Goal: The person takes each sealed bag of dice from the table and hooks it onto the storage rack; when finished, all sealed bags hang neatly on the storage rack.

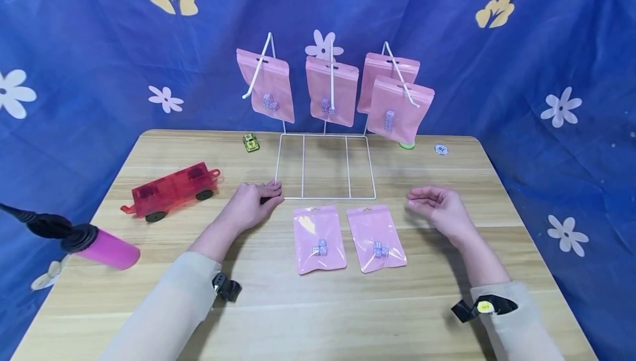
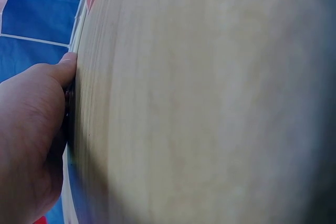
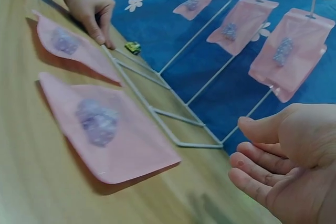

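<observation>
A white wire rack [image 1: 328,198] stands at the back of the table, three hooks rising from it. One pink zip bag of dice [image 1: 272,84] hangs on the left hook and another bag [image 1: 318,85] on the middle one. The right hook carries two, the front bag [image 1: 407,111] overlapping the rear bag [image 1: 371,71]. With thumb and fingers, my left hand [image 1: 250,202] pinches the rack's front left corner. My right hand [image 3: 294,156] holds nothing, fingers loosely bent, right of the base. Two more dice bags, a left one [image 1: 318,231] and a right one [image 1: 372,228], lie flat before the rack.
To the left are a red toy wagon [image 1: 171,191] and a pink cylinder with a black top [image 1: 110,248]. A small yellow-green toy car [image 1: 250,142] sits behind my left hand. At the back right lie a green disc [image 1: 407,146] and a poker chip [image 1: 441,149].
</observation>
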`<control>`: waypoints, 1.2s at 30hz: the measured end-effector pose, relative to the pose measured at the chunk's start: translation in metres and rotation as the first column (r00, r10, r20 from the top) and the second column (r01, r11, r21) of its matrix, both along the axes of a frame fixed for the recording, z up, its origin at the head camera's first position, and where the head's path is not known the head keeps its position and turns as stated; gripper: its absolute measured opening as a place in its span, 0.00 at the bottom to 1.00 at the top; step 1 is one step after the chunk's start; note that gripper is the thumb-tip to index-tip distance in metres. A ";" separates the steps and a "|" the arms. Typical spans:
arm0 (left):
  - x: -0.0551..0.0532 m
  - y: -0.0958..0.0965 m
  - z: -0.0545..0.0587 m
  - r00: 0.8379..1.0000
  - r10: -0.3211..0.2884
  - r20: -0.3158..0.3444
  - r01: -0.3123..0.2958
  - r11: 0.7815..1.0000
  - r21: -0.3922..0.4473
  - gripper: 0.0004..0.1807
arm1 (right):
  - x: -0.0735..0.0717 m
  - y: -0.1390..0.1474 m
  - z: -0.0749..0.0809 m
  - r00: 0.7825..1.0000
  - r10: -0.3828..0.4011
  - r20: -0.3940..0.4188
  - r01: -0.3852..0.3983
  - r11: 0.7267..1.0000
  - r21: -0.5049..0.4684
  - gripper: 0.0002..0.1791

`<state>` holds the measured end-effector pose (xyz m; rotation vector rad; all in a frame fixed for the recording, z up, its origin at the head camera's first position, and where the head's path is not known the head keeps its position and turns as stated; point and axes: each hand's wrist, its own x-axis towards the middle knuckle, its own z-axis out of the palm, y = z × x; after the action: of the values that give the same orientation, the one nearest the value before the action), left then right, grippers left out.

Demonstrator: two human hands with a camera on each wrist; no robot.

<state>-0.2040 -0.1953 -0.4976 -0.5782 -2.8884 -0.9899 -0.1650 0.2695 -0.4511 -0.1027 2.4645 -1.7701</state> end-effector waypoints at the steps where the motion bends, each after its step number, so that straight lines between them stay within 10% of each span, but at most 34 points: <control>1: 0.000 0.000 0.000 1.000 0.000 -0.001 0.000 1.000 -0.002 0.18 | 0.002 -0.001 -0.003 1.000 0.003 0.008 -0.003 1.000 0.000 0.19; 26: 0.000 0.001 0.000 1.000 0.010 -0.008 -0.010 1.000 0.001 0.18 | 0.023 -0.040 -0.021 0.984 -0.005 0.181 -0.042 0.966 0.256 0.25; 36: 0.000 0.000 -0.001 1.000 -0.010 -0.023 0.011 1.000 0.019 0.18 | 0.020 -0.041 -0.022 0.963 0.019 0.270 -0.043 0.996 0.081 0.18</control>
<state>-0.2042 -0.1954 -0.4991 -0.5999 -2.8557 -1.0041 -0.1446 0.2290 -0.4730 0.0997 2.3255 -1.5456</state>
